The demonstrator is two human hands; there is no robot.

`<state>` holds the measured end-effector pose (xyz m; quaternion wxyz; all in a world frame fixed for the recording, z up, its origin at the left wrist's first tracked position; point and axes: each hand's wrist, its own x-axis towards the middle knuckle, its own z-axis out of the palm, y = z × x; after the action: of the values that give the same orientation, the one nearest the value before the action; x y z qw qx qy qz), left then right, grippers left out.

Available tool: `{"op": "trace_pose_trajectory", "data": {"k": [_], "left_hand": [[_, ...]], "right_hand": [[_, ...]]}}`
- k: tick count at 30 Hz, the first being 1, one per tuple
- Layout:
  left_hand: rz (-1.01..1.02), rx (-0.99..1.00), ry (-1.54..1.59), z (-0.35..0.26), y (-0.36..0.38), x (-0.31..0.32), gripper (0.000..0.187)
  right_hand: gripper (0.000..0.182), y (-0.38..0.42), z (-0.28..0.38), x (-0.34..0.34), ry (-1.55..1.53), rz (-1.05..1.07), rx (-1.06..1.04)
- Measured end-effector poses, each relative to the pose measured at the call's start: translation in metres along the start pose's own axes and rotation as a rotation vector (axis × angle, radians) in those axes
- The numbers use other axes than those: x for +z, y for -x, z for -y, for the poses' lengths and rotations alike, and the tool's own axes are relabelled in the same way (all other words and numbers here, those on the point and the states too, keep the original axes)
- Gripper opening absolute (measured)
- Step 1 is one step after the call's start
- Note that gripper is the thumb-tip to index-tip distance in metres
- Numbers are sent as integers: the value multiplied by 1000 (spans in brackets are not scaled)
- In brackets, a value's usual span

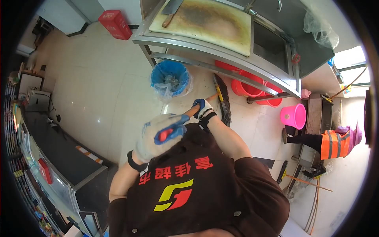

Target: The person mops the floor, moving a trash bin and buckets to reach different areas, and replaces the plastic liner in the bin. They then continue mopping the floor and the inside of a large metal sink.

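Two-handed grip on one broom handle [188, 112]. Left hand [160, 136], in a white glove with blue palm, wrapped fully shut around the upper end of the handle, close above the chest of the brown apron [185, 185]. Right hand [203, 110], gloved the same way, closed tight lower down the handle, knuckles forward, black wristband showing.

Beyond the right hand: handle slanting forward and to the right, ending in a dark broom head [225, 106] with bristles down on the white tiled floor [98, 91], just beside the front edge of a steel table [221, 59].

On the table: a stained cutting board [205, 19] with a cleaver [170, 11] at its far corner. Under the table edge, red basins [248, 87] close behind the bristles. Left of the broom head, a blue bin [169, 76] with a plastic liner, near but apart from it.

Wide open floor to the left, reaching a red crate [115, 24] by the far wall. Tighter on the right: a pink bucket [294, 115], then another person in an orange vest [335, 143], well apart. Glass-fronted counter [63, 162] along the near left edge, close to the left elbow.
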<state>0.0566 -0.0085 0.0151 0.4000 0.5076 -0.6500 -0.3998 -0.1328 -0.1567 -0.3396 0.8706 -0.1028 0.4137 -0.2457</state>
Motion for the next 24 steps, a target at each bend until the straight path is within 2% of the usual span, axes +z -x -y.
{"op": "trace_pose_trajectory", "data": {"k": [1,2,3,5,6,8,10,11,12,14,16,18,21,22,24], "left_hand": [[-38,-27,3,1,0,6,41],[-176,93,-65,6,-3,18,42],[-186,47,-58,12,-5,27,42],[-205,-18,-48,29,-6,36,42],[-191,15,-116,39,-6,37,41],[-176,35,-183,50,3,43,40],[-378,-255,146,47,28,54,40],[-429,-203,160,45,37,55,40],[-427,-193,158,42,45,52,40],[-533,-207,352,30,64,46,41],[-531,-198,337,12,88,38,41],[-504,-213,335,7,127,31,40],[-534,-221,337,6,201,27,40],[-577,-244,371,4,225,26,39],[-615,-203,310,2,274,18,37]], "right_hand": [[10,-2,9,10,-11,-49,33],[9,-7,17,20,-25,-97,68],[7,-4,26,40,-94,-284,96],[8,-15,31,45,-53,-369,112],[9,-17,31,49,8,-445,135],[10,-27,16,43,57,-465,119],[11,-22,-4,46,22,-476,116],[12,-15,-12,47,72,-468,128],[10,-10,-23,52,35,-520,151],[7,-35,-70,26,-82,-454,185],[8,10,-88,60,-86,-520,257],[9,8,-133,46,60,-365,288],[13,44,-197,75,-62,-457,344],[11,57,-214,86,108,-469,364],[12,48,-278,76,106,-362,297]]}}
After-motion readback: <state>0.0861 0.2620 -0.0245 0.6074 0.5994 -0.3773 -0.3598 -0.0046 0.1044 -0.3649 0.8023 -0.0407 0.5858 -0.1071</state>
